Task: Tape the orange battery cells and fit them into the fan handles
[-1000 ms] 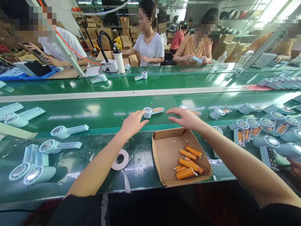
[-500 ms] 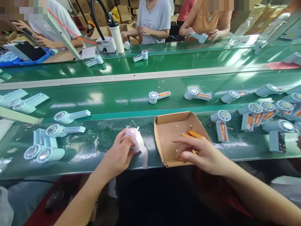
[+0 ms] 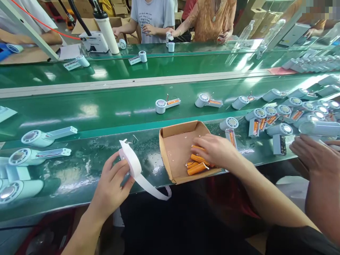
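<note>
My left hand grips a white tape roll just above the near edge of the green bench, and a loose strip of tape trails down from it to the right. My right hand reaches into an open cardboard tray, its fingers curled over the orange cylindrical batteries lying in the tray's near corner. Whether it has hold of one I cannot make out. A pale blue handheld fan housing with a battery in its handle lies on the belt beyond the tray.
Many pale blue fan housings lie at the right and left of the bench. Another person's hand works at the near right. Across the belts several people sit, with a white machine and cardboard boxes behind.
My left hand lifted the tape roll off the bench and drew it toward me, a strip now hanging free. My right hand drew back from the belt into the battery tray.
</note>
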